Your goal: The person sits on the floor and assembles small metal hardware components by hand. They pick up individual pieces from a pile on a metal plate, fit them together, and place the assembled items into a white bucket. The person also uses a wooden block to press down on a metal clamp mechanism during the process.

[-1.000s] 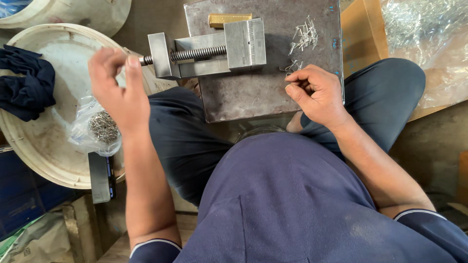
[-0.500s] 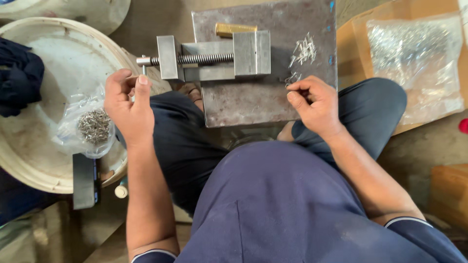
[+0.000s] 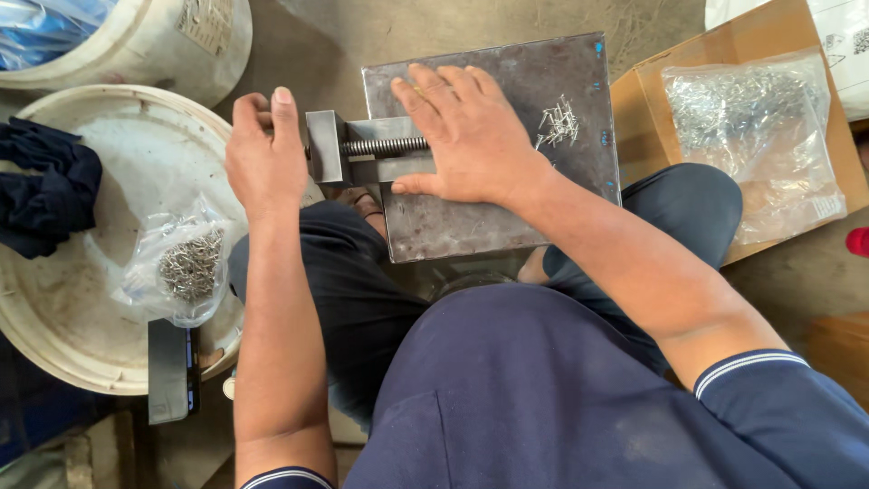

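A small grey metal vise (image 3: pixel 362 149) sits on a dark steel plate (image 3: pixel 543 208) resting across my lap. My right hand (image 3: pixel 462 136) lies flat over the vise body with fingers spread, covering its jaws. My left hand (image 3: pixel 262 158) is closed around the handle end of the vise screw at the plate's left edge. A little heap of small metal pins (image 3: pixel 558 124) lies on the plate just right of my right hand.
A white bucket lid (image 3: pixel 81 299) at left carries a clear bag of small metal parts (image 3: pixel 186 263), a dark cloth (image 3: pixel 45 186) and a phone (image 3: pixel 172 367). A cardboard box (image 3: pixel 638 109) at right holds a larger bag of pins (image 3: pixel 756 136). A white bucket (image 3: pixel 172 41) stands top left.
My right hand moved from the pins at the plate's right side onto the vise. My left hand rose from the bag side and took the screw handle.
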